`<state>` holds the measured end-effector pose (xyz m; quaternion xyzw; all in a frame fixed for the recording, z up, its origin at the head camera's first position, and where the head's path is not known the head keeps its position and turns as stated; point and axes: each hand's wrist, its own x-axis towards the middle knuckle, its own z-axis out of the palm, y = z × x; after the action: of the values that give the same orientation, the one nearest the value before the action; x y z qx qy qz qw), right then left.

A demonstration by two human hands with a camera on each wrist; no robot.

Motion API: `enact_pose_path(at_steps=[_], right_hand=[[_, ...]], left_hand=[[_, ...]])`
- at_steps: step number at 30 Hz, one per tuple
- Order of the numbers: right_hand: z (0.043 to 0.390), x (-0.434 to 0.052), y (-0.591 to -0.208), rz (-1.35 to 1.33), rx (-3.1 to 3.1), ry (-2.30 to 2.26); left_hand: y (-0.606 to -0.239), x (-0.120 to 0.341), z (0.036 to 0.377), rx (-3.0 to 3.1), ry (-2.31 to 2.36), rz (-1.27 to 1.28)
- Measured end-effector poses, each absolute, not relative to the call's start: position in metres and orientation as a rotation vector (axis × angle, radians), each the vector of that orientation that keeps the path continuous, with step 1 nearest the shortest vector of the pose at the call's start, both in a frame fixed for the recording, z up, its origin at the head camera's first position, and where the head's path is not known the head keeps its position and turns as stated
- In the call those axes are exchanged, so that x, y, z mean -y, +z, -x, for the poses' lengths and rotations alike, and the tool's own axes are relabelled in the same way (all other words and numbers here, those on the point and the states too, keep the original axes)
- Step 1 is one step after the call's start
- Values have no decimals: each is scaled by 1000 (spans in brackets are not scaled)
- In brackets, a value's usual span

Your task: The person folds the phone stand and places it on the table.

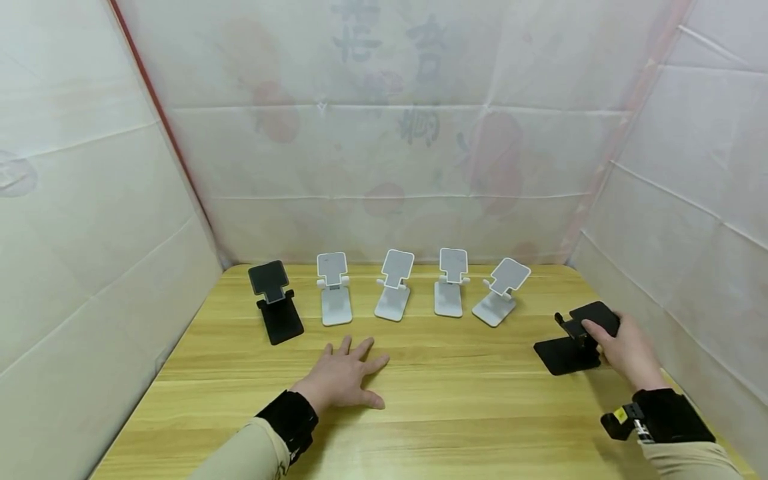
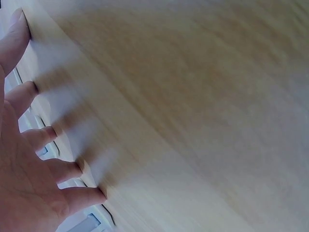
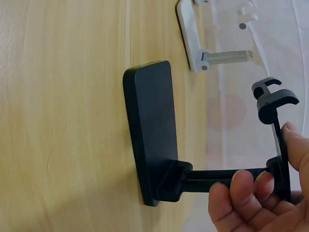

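My right hand [image 1: 631, 353] grips a black phone stand [image 1: 564, 356] at the right side of the wooden table. In the right wrist view, its thumb lies against the stand's black holder plate and the curled fingers [image 3: 244, 193] are at the upright arm. The stand's flat base [image 3: 155, 121] is close to the tabletop. My left hand [image 1: 341, 379] is spread wide, palm down, near the table's middle and holds nothing. Its fingertips reach the wood in the left wrist view. Beyond it stand a white phone stand [image 1: 336, 307] and another white phone stand [image 1: 393, 303].
Along the back of the wooden table [image 1: 444, 413] runs a row of phone stands. A black stand [image 1: 282, 320] is at its left end, and a tilted white stand [image 1: 495, 308] at its right end. Pale fabric walls [image 1: 384, 167] enclose the back and both sides.
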<state>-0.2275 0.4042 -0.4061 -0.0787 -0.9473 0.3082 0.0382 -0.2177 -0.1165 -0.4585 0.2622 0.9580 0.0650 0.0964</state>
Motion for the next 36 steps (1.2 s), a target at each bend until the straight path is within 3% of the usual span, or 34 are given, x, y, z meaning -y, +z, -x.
enact_pose_path(at_steps=[7, 17, 26, 36], right_hand=[[236, -398, -414, 146, 2759, 1406], [237, -397, -413, 153, 2735, 1695], [227, -402, -414, 428, 2694, 1488], [231, -410, -416, 480, 2728, 1544]], left_hand=[[-459, 117, 217, -2840, 195, -785], [-458, 116, 216, -2848, 192, -785], [-460, 117, 215, -2848, 190, -780], [-460, 116, 216, -2850, 186, -786]])
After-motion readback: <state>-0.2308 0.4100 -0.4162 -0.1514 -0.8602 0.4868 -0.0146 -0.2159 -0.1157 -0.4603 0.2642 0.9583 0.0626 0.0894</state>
